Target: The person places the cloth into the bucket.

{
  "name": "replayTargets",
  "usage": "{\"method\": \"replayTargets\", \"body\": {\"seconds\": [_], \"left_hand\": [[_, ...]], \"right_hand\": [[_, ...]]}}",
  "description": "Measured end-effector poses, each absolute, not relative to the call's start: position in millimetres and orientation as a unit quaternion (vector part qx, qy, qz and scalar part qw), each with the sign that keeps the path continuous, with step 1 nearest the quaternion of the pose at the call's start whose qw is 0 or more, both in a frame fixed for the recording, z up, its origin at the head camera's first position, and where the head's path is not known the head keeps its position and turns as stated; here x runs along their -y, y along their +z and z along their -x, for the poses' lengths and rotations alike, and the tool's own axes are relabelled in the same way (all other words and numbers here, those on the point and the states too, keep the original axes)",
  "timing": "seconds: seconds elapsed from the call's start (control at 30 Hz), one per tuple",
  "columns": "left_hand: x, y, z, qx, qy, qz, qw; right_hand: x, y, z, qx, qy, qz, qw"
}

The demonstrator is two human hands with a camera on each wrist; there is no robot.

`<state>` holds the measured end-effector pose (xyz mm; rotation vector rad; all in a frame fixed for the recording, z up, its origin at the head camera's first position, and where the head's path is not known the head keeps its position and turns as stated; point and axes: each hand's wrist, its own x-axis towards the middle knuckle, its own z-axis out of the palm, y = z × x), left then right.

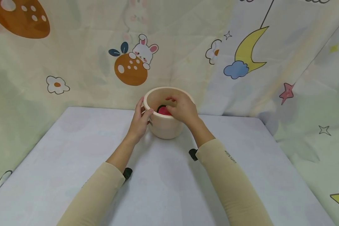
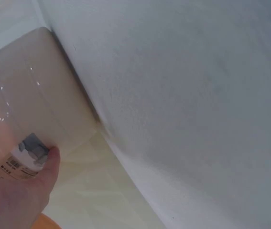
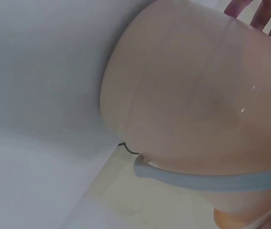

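Note:
A cream plastic bucket stands upright near the table's far edge. My left hand holds its left side, fingers spread round the outer wall and thumb near the rim. In the left wrist view the thumb rests beside a printed label on the bucket. My right hand reaches over the right rim, its fingers loosely bent above the opening with a gap between thumb and fingers. Below the thumb, inside the bucket, lies a red-pink thing with a black curved edge, partly hidden by the rim and hand.
The bucket's grey-blue handle hangs down along its outer wall in the right wrist view. A white-covered table lies under both arms. Behind it hangs a patterned cloth with rabbit, moon and flower prints.

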<state>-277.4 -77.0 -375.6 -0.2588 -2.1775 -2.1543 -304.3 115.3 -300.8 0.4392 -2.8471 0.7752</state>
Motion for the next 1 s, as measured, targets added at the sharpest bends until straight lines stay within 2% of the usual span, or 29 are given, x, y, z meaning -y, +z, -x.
{"method": "replayTargets", "body": {"seconds": [0.4,0.73,1.0], "left_hand": [[77.2,-376.4,280.7,0.705,-0.703,0.09,0.035],[78.6,-372.6,283.2,0.711,-0.698,0.086,0.03],[99.7,-355.7,284.5,0.754,-0.649,0.098,0.016]], "right_hand": [[-116.6,-304.5,307.4,0.947,0.261,-0.156,0.105],[-120.5,-307.3,307.1,0.915,0.292,-0.205,0.187],[-124.0,-305.3,298.6,0.911,0.287,-0.199,0.219]]}}
